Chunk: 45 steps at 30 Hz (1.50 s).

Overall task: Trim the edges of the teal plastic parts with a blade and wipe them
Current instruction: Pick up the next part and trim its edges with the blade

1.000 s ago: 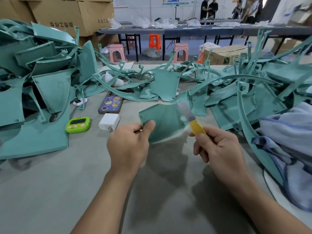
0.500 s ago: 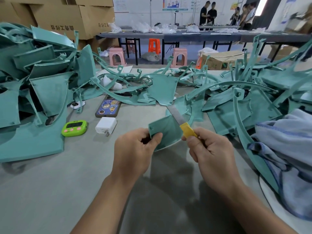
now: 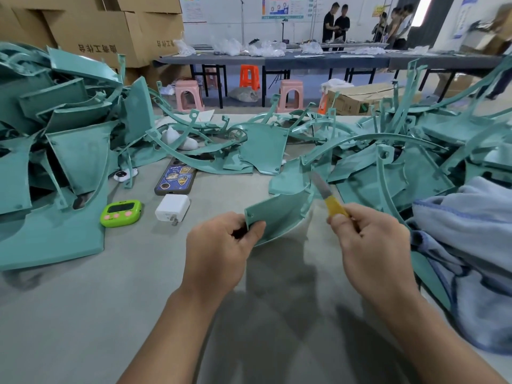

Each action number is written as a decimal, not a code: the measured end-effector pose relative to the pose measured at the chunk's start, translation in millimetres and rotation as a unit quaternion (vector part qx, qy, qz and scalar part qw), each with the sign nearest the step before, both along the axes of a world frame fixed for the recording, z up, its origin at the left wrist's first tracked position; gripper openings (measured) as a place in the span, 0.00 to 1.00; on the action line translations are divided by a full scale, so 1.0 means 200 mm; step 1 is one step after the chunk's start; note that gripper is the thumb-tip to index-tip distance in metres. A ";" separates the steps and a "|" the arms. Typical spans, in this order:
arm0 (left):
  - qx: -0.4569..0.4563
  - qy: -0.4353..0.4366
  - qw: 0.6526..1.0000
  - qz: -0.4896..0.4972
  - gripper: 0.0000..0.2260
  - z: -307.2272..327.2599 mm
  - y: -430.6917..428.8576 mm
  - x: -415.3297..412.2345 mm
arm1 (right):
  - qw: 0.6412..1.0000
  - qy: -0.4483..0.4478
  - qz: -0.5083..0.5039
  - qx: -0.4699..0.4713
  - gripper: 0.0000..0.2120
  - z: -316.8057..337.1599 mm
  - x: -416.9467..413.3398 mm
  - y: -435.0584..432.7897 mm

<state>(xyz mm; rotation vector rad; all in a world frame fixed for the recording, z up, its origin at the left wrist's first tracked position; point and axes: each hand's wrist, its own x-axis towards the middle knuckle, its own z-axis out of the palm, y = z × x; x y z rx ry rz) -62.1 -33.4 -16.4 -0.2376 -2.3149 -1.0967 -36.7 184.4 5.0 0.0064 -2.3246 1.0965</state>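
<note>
Left hand [image 3: 219, 250] pinches teal part [image 3: 277, 217] above desk [image 3: 83, 314], right hand [image 3: 371, 239] grips blade [image 3: 329, 199] just beside its edge; slip risks cutting the thumb.

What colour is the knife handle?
The knife handle is yellow, seen best in the head view.

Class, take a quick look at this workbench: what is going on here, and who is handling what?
A person works at a grey table. The left hand pinches a teal plastic part by its corner. The right hand grips a yellow-handled blade, tip pointing up beside the part's right edge. On both sides lie heaps of teal parts, and a blue cloth sits untouched at the right.
</note>
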 end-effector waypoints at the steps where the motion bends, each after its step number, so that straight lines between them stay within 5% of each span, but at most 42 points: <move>1: -0.001 0.000 1.000 -0.003 0.14 0.00 0.00 0.00 | 1.000 0.010 0.011 -0.013 0.13 -0.01 0.01 0.00; 5: 0.003 0.001 1.000 0.008 0.14 0.01 0.00 -0.02 | 0.996 0.008 0.092 0.000 0.17 -0.02 0.05 -0.06; 9: 0.004 0.003 1.000 -0.006 0.15 -0.01 0.01 -0.01 | 1.000 0.009 -0.002 -0.012 0.14 -0.02 0.01 0.01; 12: -0.001 0.001 1.000 -0.009 0.15 -0.01 0.01 -0.01 | 0.998 0.043 0.034 -0.034 0.16 -0.01 0.07 -0.05; 18: -0.006 -0.015 1.000 -0.018 0.15 0.00 0.02 0.00 | 0.987 0.038 0.112 0.109 0.12 0.01 0.13 -0.21; 22: -0.017 0.005 1.000 -0.005 0.15 0.00 0.01 0.00 | 0.997 0.022 -0.032 0.062 0.16 0.03 0.07 -0.12; 28: -0.011 -0.002 1.000 -0.010 0.15 0.00 0.02 0.00 | 0.988 0.033 0.106 0.107 0.12 0.01 0.15 -0.20; 32: -0.025 0.007 1.000 -0.001 0.15 -0.01 0.01 0.00 | 0.999 0.011 -0.009 0.050 0.16 0.02 0.05 -0.11; 37: -0.022 0.002 1.000 -0.011 0.15 0.00 0.01 0.00 | 0.992 0.008 0.113 0.047 0.14 0.00 0.12 -0.16; 45: -0.015 -0.005 1.000 0.011 0.14 -0.01 0.01 -0.01 | 0.999 -0.023 0.028 0.013 0.15 -0.06 0.04 -0.07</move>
